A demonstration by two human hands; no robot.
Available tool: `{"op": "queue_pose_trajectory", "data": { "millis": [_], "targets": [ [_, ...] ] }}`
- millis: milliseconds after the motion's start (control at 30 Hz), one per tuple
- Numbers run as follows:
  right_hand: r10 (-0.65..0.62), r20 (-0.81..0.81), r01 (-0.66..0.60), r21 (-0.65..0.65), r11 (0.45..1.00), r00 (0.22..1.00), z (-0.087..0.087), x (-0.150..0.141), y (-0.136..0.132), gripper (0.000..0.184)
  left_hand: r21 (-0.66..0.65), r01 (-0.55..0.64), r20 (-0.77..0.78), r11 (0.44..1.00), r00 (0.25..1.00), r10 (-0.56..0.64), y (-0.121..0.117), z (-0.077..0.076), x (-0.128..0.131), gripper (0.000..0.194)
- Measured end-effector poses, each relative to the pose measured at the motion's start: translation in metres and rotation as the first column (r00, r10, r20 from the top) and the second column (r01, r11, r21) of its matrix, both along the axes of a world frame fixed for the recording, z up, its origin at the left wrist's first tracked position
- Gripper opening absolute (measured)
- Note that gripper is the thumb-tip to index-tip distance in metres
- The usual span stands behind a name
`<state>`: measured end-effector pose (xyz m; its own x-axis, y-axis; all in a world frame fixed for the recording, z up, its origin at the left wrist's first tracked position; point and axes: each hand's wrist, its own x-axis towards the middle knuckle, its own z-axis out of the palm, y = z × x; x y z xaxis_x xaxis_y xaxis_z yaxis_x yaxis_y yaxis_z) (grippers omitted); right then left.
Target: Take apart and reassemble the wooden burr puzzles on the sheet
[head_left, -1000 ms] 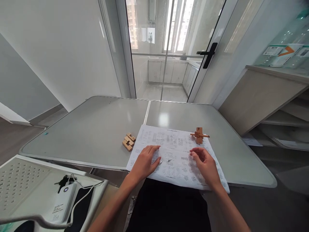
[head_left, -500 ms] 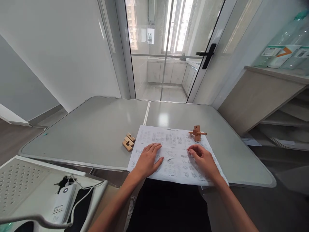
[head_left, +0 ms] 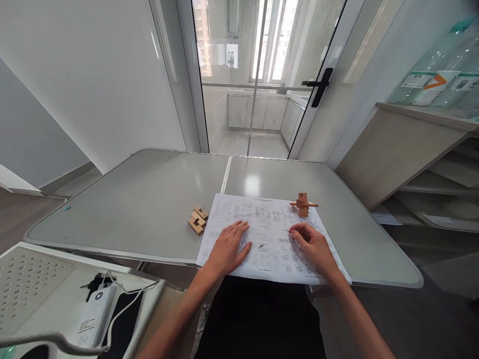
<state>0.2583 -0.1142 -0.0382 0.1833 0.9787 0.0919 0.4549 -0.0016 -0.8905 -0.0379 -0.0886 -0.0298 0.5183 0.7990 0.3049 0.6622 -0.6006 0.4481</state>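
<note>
A large white sheet of paper printed with rows of small diagrams lies at the table's front edge. My left hand rests flat on its left half, fingers stretched and thumb apart. Over the right half, my right hand is curled, thumb and index tips close together at the print, with nothing visible between them. An assembled wooden interlocking puzzle with crossing bars stands on the sheet's upper right corner. Left of the paper, a cluster of light wooden puzzle blocks sits on the table.
The grey table has a seam down its middle. At lower left, a white perforated cart carries keys, a white power bank and a cable. A shelf with plastic bottles stands at right; a glass door is beyond.
Both hands stay in place on the paper, and the puzzles have not moved. The whole view has shifted very slightly.
</note>
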Motion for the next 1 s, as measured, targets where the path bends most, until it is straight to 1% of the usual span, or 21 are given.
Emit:
{"op": "queue_pose_trajectory", "data": {
  "millis": [300, 400, 467, 500, 567, 600, 700, 800, 867, 933, 1000],
  "targets": [
    [-0.006, 0.001, 0.006, -0.010, 1.000, 1.000, 0.000, 0.001, -0.001, 0.030, -0.018, -0.001, -0.006, 1.000, 1.000, 0.001, -0.001, 0.004, 0.001, 0.043],
    [-0.011, 0.009, 0.011, -0.013, 1.000, 1.000, 0.000, 0.001, -0.001, 0.031, -0.008, 0.002, 0.006, 1.000, 1.000, -0.002, -0.001, 0.000, 0.000, 0.045],
    [-0.010, 0.008, 0.010, -0.013, 1.000, 1.000, -0.001, 0.001, -0.001, 0.032, 0.010, -0.020, 0.008, 1.000, 1.000, 0.020, -0.001, -0.004, 0.000, 0.048],
    [-0.008, 0.008, 0.008, -0.012, 1.000, 1.000, -0.001, 0.001, -0.001, 0.032, 0.029, -0.046, 0.007, 0.998, 0.999, 0.046, -0.001, -0.007, 0.000, 0.050],
    [-0.005, 0.007, 0.005, -0.009, 1.000, 1.000, 0.000, 0.000, -0.001, 0.032, 0.097, -0.142, 0.005, 0.985, 0.990, 0.142, 0.001, -0.010, 0.000, 0.053],
    [-0.005, 0.007, 0.005, -0.008, 1.000, 1.000, 0.000, 0.000, -0.001, 0.031, 0.141, -0.201, 0.005, 0.969, 0.979, 0.202, 0.004, -0.011, 0.000, 0.055],
    [-0.009, 0.005, 0.009, -0.005, 1.000, 1.000, 0.001, -0.001, -0.001, 0.030, 0.251, -0.362, 0.011, 0.898, 0.929, 0.371, 0.015, -0.010, -0.006, 0.059],
    [-0.008, 0.002, 0.008, -0.002, 1.000, 1.000, 0.002, 0.000, -0.001, 0.029, 0.251, -0.486, 0.013, 0.837, 0.867, 0.499, 0.028, -0.006, -0.018, 0.064],
    [-0.008, 0.006, 0.008, 0.002, 1.000, 1.000, 0.000, 0.000, 0.000, 0.029, 0.237, -0.556, -0.014, 0.796, 0.818, 0.575, 0.034, -0.003, -0.028, 0.062],
    [-0.008, 0.009, 0.008, 0.004, 1.000, 1.000, -0.001, 0.001, 0.000, 0.028, 0.231, -0.605, -0.048, 0.762, 0.775, 0.630, 0.038, -0.002, -0.036, 0.061],
    [-0.005, 0.008, 0.004, 0.005, 1.000, 1.000, -0.003, 0.001, 0.001, 0.029, 0.246, -0.626, -0.068, 0.740, 0.750, 0.658, 0.039, -0.002, -0.042, 0.060]
  ]
}}
